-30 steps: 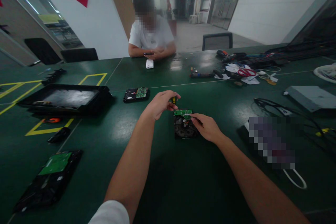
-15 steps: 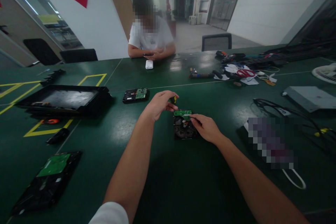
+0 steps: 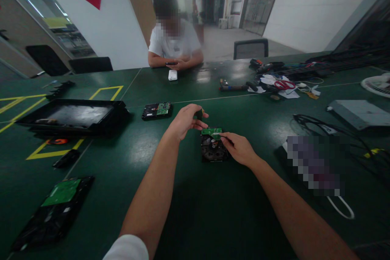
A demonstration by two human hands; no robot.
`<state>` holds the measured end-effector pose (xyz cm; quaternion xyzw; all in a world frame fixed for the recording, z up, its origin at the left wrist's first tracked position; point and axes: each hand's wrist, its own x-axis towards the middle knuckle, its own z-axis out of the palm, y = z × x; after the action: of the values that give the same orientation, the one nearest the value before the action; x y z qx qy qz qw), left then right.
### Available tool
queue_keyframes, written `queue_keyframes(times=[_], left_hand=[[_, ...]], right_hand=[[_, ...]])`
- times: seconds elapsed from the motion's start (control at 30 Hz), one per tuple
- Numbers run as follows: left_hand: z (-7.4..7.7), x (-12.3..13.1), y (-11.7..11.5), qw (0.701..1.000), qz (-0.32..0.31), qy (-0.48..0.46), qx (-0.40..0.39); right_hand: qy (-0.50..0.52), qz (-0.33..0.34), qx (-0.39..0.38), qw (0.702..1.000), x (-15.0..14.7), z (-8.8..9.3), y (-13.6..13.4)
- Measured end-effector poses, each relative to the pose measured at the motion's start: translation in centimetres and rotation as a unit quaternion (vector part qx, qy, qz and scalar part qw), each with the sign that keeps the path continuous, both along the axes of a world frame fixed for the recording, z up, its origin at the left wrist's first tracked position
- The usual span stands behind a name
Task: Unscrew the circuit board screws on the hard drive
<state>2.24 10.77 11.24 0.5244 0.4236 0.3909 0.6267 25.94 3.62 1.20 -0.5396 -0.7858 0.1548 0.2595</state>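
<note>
A hard drive (image 3: 214, 152) lies flat on the green table in front of me, with a green circuit board (image 3: 210, 131) across its far end. At its right edge my right hand (image 3: 239, 148) is closed, thumb and fingertips gripping beside the board; a small pale strip shows at the fingertips, too small to name. Just above the drive's far left corner, my left hand (image 3: 190, 120) curls around a small black-and-yellow tool (image 3: 200, 114), perhaps a screwdriver. Its lower end is hidden by the fingers.
More hard drives lie to the far left (image 3: 157, 110) and near left. A black plastic casing (image 3: 73, 115) stands left. Rightward are a blurred-out object (image 3: 313, 166), black cables and a grey metal box (image 3: 361, 113). Opposite sits a person (image 3: 175, 44) holding a phone.
My left fingers have turned slightly around the tool, so less of its yellow shows. My right hand and the hard drive stay where they were.
</note>
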Motion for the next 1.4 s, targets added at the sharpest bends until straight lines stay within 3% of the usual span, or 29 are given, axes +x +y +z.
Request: queue_keyframes(times=[0.23,0.53,0.8,1.1,1.4], left_hand=[[0.45,-0.18,-0.37,0.999,0.004,0.026,0.038],[-0.22,-0.24,0.13,1.000,-0.006,0.001,0.005],[0.46,-0.22,-0.32,0.998,0.001,0.039,0.042],[0.24,-0.11,-0.17,1.000,-0.007,0.022,0.002],[0.59,-0.30,-0.43,0.998,-0.011,0.048,0.024]], right_hand=[[0.004,-0.006,0.004,1.000,-0.01,-0.23,-0.02],[0.001,-0.002,-0.003,1.000,0.10,-0.23,0.00],[0.001,0.000,-0.004,1.000,0.11,-0.28,0.10],[0.010,-0.001,-0.001,1.000,0.10,-0.38,0.10],[0.009,0.000,-0.001,1.000,0.26,-0.50,0.13]])
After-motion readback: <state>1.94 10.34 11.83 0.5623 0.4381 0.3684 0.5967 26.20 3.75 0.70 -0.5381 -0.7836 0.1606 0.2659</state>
